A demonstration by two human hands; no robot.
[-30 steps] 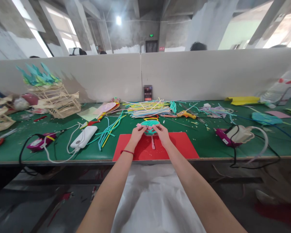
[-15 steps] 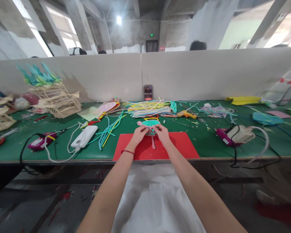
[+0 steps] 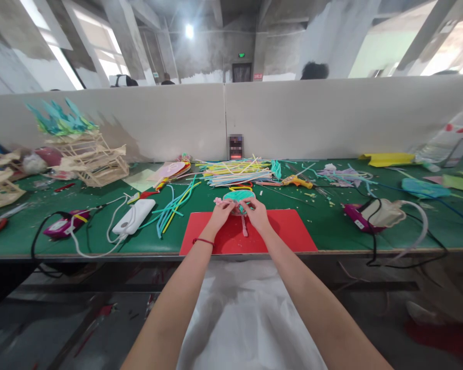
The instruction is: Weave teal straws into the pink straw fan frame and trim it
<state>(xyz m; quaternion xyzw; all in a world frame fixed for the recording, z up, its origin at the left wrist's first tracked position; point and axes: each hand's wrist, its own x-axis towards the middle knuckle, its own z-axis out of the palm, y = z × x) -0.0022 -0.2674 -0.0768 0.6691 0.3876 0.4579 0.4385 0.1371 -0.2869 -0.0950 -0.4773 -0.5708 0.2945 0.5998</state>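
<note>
Over the near middle of the table, I hold a teal oval craft piece (image 3: 239, 195) with pink parts. My left hand (image 3: 221, 215) has its fingers pinched at the piece's near left edge, where a pink strip (image 3: 218, 201) sticks out to the left. On the near right edge, the fingers of my right hand (image 3: 257, 213) are also pinched together. A pink stem (image 3: 245, 227) hangs towards me between the hands, above a red sheet (image 3: 285, 231). What exactly lies between my fingertips is hidden.
Behind the piece lies a heap of coloured strips (image 3: 235, 172), with a yellow glue gun (image 3: 298, 181) to its right. Loose teal and yellow strips (image 3: 173, 208) and a white power bank (image 3: 134, 217) with cables lie left. A purple device (image 3: 360, 218) sits right.
The pink strip has shifted slightly left and nearer to me. My fingers have moved a little along the teal piece, still pinching it.
</note>
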